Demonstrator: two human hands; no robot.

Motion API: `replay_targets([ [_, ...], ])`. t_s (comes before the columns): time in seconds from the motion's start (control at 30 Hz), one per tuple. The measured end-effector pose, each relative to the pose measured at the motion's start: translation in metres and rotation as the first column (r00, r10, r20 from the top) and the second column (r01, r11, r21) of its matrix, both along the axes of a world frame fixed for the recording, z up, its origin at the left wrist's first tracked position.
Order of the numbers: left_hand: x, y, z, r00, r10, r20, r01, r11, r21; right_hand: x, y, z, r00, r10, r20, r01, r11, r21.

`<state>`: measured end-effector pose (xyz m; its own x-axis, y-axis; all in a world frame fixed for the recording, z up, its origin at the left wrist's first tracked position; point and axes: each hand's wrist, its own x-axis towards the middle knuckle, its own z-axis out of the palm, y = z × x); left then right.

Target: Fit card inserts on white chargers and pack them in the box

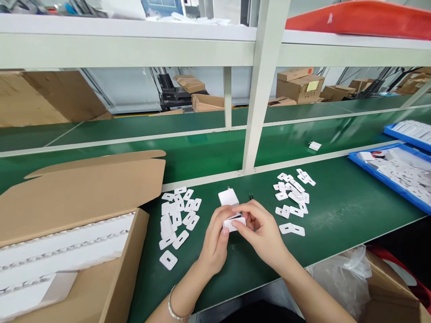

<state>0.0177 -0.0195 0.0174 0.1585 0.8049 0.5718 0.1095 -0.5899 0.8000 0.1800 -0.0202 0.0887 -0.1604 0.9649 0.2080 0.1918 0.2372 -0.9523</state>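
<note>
In front of me, my left hand (214,244) and my right hand (264,231) come together over the green bench. Between them they grip a small white charger case (235,224), with a thin dark gap along its upper edge. My right thumb presses on its flat front, while my left fingers wrap round its left side. Just beyond my fingers lies another white charger block (228,197). Two dark prongs (251,196) stick up behind my right hand; what they belong to is hidden. White slotted plates lie in a left pile (177,215) and a right pile (293,193).
An open cardboard box (124,264) with white dividers stands at left. On the right are blue trays (387,177) of white parts. A white plug charger (314,146) sits beyond the bench rail. A pale upright post (257,103) rises at the bench's back, supporting a shelf.
</note>
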Motion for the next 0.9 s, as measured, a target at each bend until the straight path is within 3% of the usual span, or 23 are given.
replay_targets([
  [0.13, 0.002, 0.000, -0.001, 0.998, -0.018, 0.063, 0.017, 1.000, 0.017, 0.002, 0.005, -0.011, 0.999, 0.008, -0.043, -0.013, 0.991, -0.130],
  [0.23, 0.002, -0.001, -0.002, 0.997, -0.030, 0.069, 0.028, 0.999, 0.034, 0.004, 0.005, -0.017, 0.992, 0.115, -0.046, -0.123, 0.966, -0.229],
  [0.37, 0.002, -0.003, -0.004, 0.998, -0.044, 0.041, 0.043, 0.999, 0.019, 0.003, -0.001, -0.022, 0.964, 0.222, -0.143, -0.252, 0.936, -0.247],
  [0.5, 0.002, -0.003, -0.005, 0.998, -0.046, 0.030, 0.046, 0.999, 0.005, -0.003, -0.005, -0.026, 0.963, 0.195, -0.185, -0.233, 0.950, -0.210],
  [0.7, 0.003, -0.003, -0.004, 0.995, 0.082, -0.049, -0.082, 0.997, 0.007, -0.003, -0.001, -0.037, 0.976, 0.137, -0.171, -0.162, 0.977, -0.138],
  [0.9, 0.001, 0.000, -0.002, 0.994, -0.007, -0.108, 0.007, 1.000, -0.006, 0.002, 0.000, -0.045, 0.989, 0.071, -0.131, -0.089, 0.986, -0.138],
])
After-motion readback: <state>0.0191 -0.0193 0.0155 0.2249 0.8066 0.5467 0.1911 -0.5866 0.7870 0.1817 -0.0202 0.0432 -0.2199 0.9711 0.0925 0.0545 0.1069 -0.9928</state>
